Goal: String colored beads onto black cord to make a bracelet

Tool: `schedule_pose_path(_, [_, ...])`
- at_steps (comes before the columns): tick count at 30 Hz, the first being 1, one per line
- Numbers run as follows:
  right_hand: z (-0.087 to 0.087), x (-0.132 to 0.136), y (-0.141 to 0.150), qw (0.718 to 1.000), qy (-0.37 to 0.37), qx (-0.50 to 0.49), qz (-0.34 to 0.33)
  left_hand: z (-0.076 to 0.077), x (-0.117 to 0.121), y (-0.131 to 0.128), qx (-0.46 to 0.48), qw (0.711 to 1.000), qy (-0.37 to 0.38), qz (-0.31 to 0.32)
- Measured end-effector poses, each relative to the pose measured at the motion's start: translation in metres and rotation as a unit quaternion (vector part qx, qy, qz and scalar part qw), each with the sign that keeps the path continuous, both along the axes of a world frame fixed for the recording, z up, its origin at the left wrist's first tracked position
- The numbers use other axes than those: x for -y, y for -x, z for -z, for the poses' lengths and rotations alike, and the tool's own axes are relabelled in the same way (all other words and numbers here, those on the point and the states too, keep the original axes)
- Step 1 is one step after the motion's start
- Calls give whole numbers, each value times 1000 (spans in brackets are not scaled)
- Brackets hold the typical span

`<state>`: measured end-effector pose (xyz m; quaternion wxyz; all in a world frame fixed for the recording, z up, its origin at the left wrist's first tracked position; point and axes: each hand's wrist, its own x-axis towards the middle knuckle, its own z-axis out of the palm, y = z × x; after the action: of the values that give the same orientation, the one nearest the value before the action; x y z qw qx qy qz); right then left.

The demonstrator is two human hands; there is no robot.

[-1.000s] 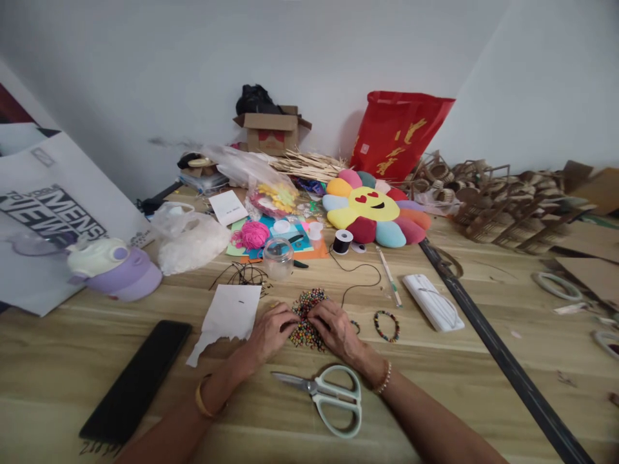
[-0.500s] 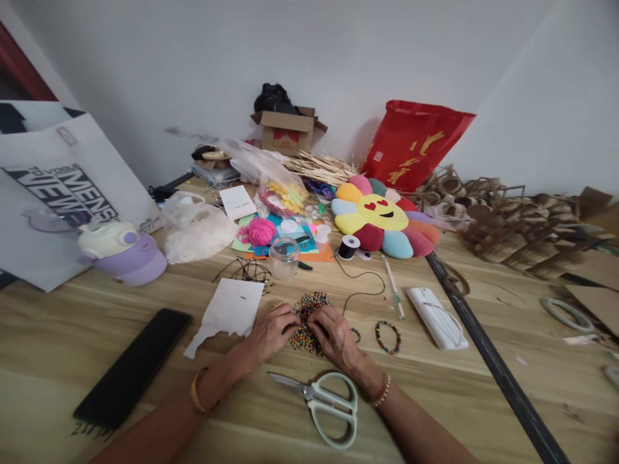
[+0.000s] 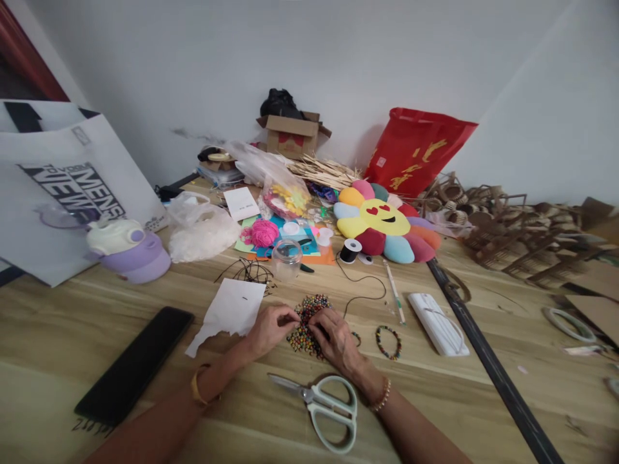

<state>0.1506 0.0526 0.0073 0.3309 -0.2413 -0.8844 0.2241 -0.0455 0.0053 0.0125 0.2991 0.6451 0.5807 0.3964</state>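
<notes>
Small multicoloured beads [image 3: 309,341] lie in a loose pile on the wooden table. At the pile's left edge, my left hand [image 3: 273,328] pinches thumb and forefinger over something too small to make out. My right hand [image 3: 336,335] rests over the right side of the beads, fingers bent together; whatever they hold is hidden. A thin black cord [image 3: 367,278] runs from a spool [image 3: 350,250] to behind my right hand, where a short beaded curve [image 3: 356,338] shows. A finished-looking beaded bracelet [image 3: 388,342] lies to the right. Pale-handled scissors [image 3: 324,403] lie below my hands.
A torn white paper [image 3: 231,309] and black phone-like slab [image 3: 135,364] lie left. Behind the beads stand a clear jar [image 3: 287,260], pink yarn [image 3: 264,232] and a flower cushion [image 3: 384,222]. A white wrapped bundle [image 3: 438,323] and dark strip [image 3: 488,348] are at right.
The view has shifted slightly. My left hand's fingers have drawn into a tighter pinch at the pile's left edge. My right hand stays over the beads.
</notes>
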Motion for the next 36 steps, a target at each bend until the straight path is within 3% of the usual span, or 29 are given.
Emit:
schedule_pose_path(5, [4, 0, 0, 1000, 2, -5, 2, -2, 0, 0, 69, 996, 52, -2])
schedule_pose_path(16, [2, -1, 0, 1000, 0, -9, -3, 1, 0, -1, 119, 990, 71, 13])
schedule_pose_path(36, [-4, 1, 0, 1000, 1, -4, -6, 6, -2, 0, 124, 989, 70, 26])
